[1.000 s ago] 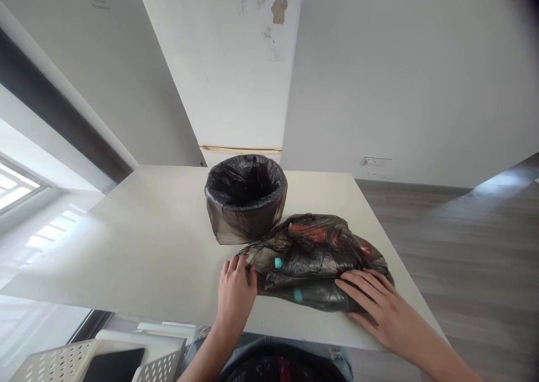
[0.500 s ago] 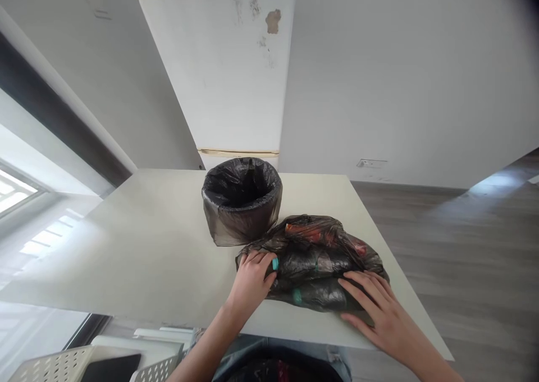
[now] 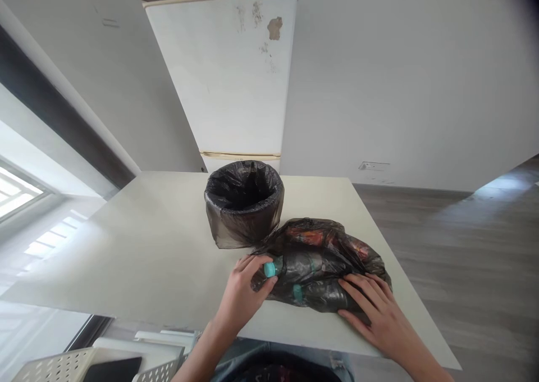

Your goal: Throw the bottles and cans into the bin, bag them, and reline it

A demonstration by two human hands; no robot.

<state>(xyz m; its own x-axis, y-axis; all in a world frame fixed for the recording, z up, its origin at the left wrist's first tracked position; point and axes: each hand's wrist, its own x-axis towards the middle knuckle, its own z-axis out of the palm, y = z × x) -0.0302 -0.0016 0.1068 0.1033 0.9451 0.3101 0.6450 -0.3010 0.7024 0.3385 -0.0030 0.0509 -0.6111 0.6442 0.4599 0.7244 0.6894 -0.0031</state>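
Note:
A thin black plastic bag (image 3: 311, 224) lies on its side on the table, and plastic bottles and orange-red packets show through it. At its mouth, a plastic bottle (image 3: 295, 265) pokes out its turquoise cap. My left hand (image 3: 246, 286) is closed round that cap, thumb below and fingers above. A second bottle (image 3: 324, 295) with a green cap lies nearer to me, still under the film. Over the bag's right end, my right hand (image 3: 374, 312) rests with its fingers spread, pressing on the bag and the bottle beneath.
Behind the bag stands a round bin (image 3: 244, 202) lined with black plastic, its liner folded over the rim. The pale table (image 3: 138, 247) has its right edge close to the bag. Beyond are a white fridge (image 3: 223, 78) and, lower left, perforated baskets (image 3: 54, 366).
My left hand has shifted slightly left and down, and the turquoise cap shows more fully at the bag's mouth. My right hand stays on the bag. The view has tilted up a little.

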